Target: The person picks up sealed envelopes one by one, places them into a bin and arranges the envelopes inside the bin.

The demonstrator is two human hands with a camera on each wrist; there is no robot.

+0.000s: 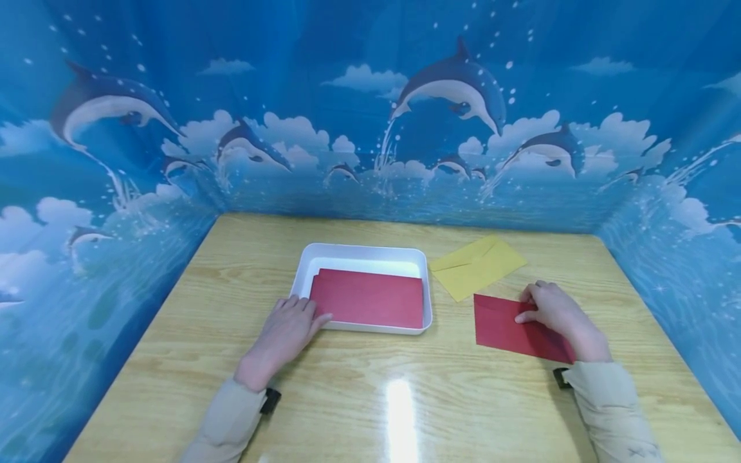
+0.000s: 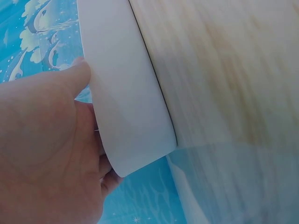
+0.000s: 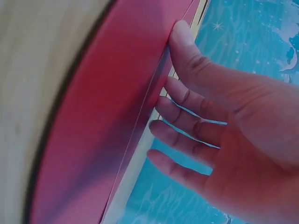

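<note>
A white tray (image 1: 363, 259) holds a small stack of red envelopes (image 1: 368, 299). My left hand (image 1: 283, 337) holds the tray's near left corner, fingers at its left rim. Seen from the left wrist, the thumb of the left hand (image 2: 46, 135) lies on the rim and the fingers are partly hidden behind the tray wall (image 2: 126, 93). To the right, a red envelope (image 1: 498, 325) lies on the table under my right hand (image 1: 558, 315). In the right wrist view, the thumb and fairly straight fingers of the right hand (image 3: 224, 116) touch this envelope (image 3: 107, 102).
A yellow envelope (image 1: 479, 267) lies at an angle between the tray and the right hand, toward the back. The wooden table (image 1: 347, 386) is bordered at the back and sides by a blue dolphin-print curtain (image 1: 324, 77).
</note>
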